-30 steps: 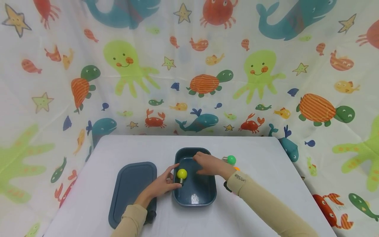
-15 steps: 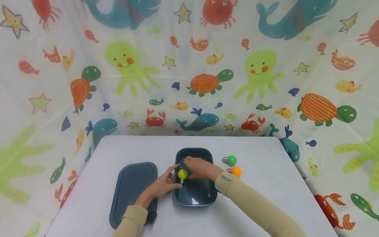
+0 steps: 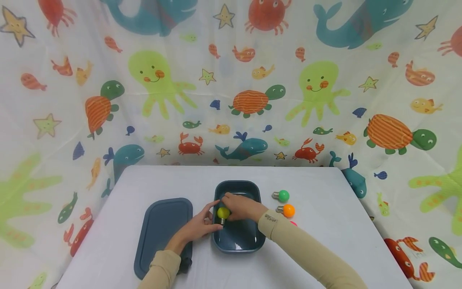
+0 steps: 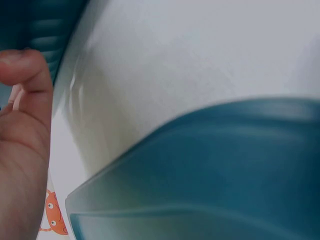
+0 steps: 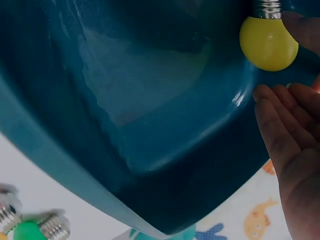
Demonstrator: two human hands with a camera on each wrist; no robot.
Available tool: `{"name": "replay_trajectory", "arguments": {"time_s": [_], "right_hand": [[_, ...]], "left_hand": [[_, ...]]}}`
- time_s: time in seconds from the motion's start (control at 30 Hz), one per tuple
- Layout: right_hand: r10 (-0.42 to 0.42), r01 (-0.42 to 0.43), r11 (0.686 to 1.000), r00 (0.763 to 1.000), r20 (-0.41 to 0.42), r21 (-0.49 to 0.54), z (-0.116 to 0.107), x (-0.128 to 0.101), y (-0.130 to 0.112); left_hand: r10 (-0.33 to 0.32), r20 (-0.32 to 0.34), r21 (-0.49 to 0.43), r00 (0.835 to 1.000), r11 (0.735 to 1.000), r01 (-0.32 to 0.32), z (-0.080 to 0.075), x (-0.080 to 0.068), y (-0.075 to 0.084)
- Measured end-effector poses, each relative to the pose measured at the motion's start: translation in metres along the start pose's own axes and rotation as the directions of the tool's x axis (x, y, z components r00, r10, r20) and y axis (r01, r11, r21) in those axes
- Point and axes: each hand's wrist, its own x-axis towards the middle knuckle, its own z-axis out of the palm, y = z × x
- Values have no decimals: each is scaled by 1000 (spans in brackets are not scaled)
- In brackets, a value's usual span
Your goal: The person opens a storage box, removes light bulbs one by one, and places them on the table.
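A dark blue plastic box [image 3: 239, 251] stands on the white table with a yellow light bulb [image 3: 223, 212] inside, against its left wall. My left hand [image 3: 196, 228] holds the box's left side, thumb and index finger at the rim. Reaching in from the right, my right hand [image 3: 242, 207] is close over the bulb. In the right wrist view the thumb lies beside the metal base of the yellow bulb [image 5: 268, 44], and the fingertips [image 5: 262, 93] sit just off its globe. In the left wrist view the thumb [image 4: 30, 70] bends at the box's edge.
Left of the box lies its flat blue lid [image 3: 164, 226], partly under the left forearm. On the right are a green bulb [image 3: 283, 196], an orange bulb [image 3: 288, 210] and a pink thing [image 3: 293, 223] mostly behind the right sleeve. A patterned curtain [image 3: 223, 88] hangs behind the table.
My right hand has moved left and down inside the box, over to the yellow bulb. The orange bulb and pink thing show more from behind the arm. My left hand stays in place.
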Motion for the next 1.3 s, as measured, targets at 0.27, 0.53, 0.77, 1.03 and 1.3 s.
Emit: {"name": "replay_trajectory", "arguments": {"time_s": [0.27, 0.53, 0.77, 1.03, 1.3], "right_hand": [[25, -25, 999, 1000, 3, 30, -2, 2, -2], [49, -50, 998, 999, 16, 50, 5, 10, 1], [61, -63, 996, 998, 23, 63, 8, 14, 0], [78, -80, 993, 997, 27, 83, 7, 14, -1], [77, -81, 993, 996, 40, 89, 15, 17, 1]], "left_hand": [[1, -15, 15, 1000, 1000, -1, 0, -2, 7], [30, 19, -20, 999, 999, -30, -5, -15, 33], [4, -20, 5, 1000, 1000, -4, -1, -4, 9], [-8, -26, 6, 1000, 1000, 8, 0, 2, 0], [4, -7, -8, 1000, 1000, -4, 0, 2, 0]]}}
